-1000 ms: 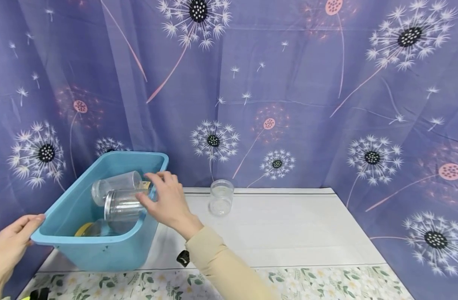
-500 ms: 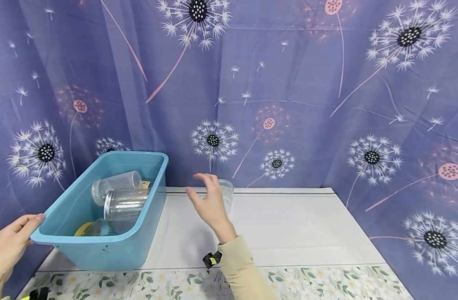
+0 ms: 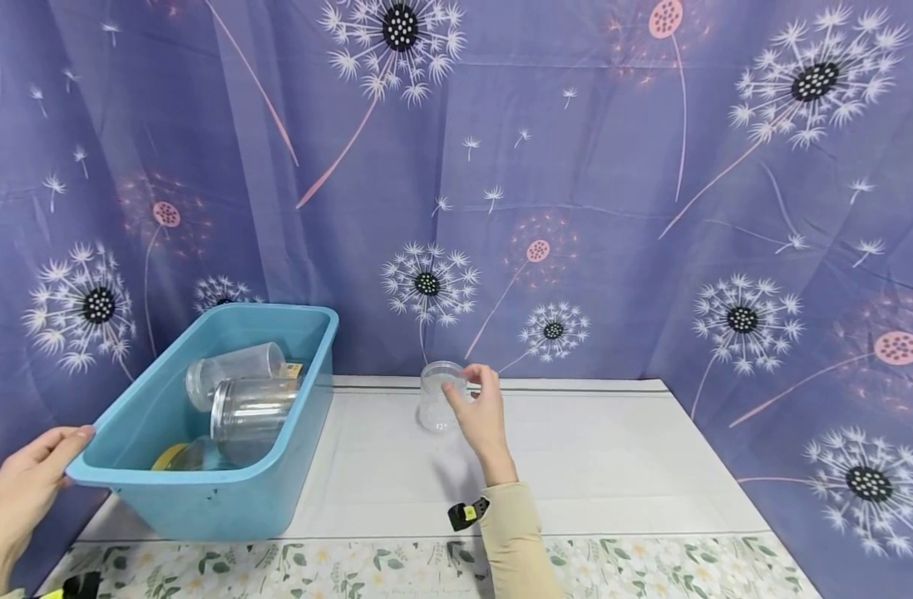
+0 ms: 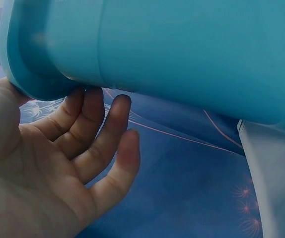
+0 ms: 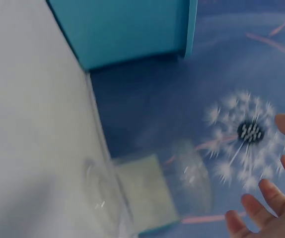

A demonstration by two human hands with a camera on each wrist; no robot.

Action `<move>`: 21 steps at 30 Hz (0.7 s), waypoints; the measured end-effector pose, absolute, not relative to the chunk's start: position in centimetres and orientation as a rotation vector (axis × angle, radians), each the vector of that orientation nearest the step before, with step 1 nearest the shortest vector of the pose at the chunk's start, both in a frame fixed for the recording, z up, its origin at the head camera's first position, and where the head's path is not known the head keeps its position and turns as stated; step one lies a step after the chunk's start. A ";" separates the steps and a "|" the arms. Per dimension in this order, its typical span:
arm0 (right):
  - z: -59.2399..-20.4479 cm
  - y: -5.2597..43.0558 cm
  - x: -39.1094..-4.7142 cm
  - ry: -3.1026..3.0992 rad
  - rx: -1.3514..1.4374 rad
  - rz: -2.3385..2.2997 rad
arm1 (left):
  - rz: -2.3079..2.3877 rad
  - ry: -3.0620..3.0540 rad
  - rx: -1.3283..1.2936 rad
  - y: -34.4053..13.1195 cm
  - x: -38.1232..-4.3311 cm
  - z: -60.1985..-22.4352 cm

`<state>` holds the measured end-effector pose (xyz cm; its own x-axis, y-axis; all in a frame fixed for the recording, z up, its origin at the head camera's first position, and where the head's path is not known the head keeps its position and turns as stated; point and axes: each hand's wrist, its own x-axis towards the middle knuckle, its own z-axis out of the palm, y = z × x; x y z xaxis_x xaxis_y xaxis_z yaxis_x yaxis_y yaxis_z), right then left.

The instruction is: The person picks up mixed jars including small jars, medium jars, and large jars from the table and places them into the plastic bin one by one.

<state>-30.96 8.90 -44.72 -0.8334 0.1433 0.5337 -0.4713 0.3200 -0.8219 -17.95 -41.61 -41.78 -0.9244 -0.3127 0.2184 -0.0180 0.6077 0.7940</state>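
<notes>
At the left of the head view, my left hand (image 3: 32,476) grips the near left rim of a light blue plastic tub (image 3: 202,509). The left wrist view shows the thumb over the rim and curved fingers (image 4: 118,110) beneath it. My right hand (image 3: 485,420) is raised beside a clear jar (image 3: 434,413) standing on the table, its thumb overlapping the jar in the head view. From the right wrist, the fingers (image 5: 271,194) look spread, with the jar's pale label (image 5: 148,191) away to the left.
Inside the tub lie a clear jar with a silvery rim (image 3: 250,409), another clear container (image 3: 235,370) and a jar with a yellow lid (image 3: 169,456). A purple dandelion curtain (image 3: 576,183) hangs behind the white tabletop (image 3: 614,457), which has a floral front strip.
My right hand has moved from the tub's right rim, rightward across the table, to the standing jar, passing in front of it. My left hand has stayed on the tub's rim.
</notes>
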 end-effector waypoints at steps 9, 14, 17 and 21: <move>-47.8 10.7 -32.9 -2.101 0.185 1.615 | -1.235 -2.500 0.236 -41.5 -17.9 -41.7; -49.1 10.9 -33.9 -2.114 0.188 1.708 | -1.228 -2.502 0.260 -41.4 -17.9 -41.6; -49.9 10.8 -34.4 -2.120 0.173 1.777 | -1.251 -2.493 0.251 -41.5 -17.9 -41.7; -50.2 10.5 -34.4 -2.130 0.185 1.855 | -1.259 -2.497 0.250 -41.6 -17.8 -41.9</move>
<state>-34.36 10.54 -50.21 -0.9436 0.1045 0.3142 -0.2969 0.1531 -0.9426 -17.84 -41.63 -41.88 -0.9292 -0.3012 0.2141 -0.0069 0.5935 0.8048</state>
